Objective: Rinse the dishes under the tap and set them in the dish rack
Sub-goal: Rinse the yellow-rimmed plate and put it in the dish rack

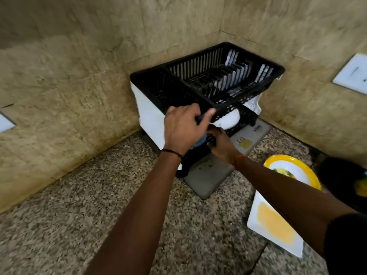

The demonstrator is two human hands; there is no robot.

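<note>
A black two-tier dish rack stands in the corner of the counter on a grey tray. My left hand grips the front rim of the rack's upper basket. Below it, my right hand reaches into the lower tier, where a white dish and something bluish lie; whether it holds either is hidden. A round plate with a yellow rim and a white square plate with a yellow middle lie on the counter at the right.
The speckled granite counter meets beige tiled walls on the left and behind. A dark pan-like object sits at the far right edge. White wall plates are mounted on the right and left walls.
</note>
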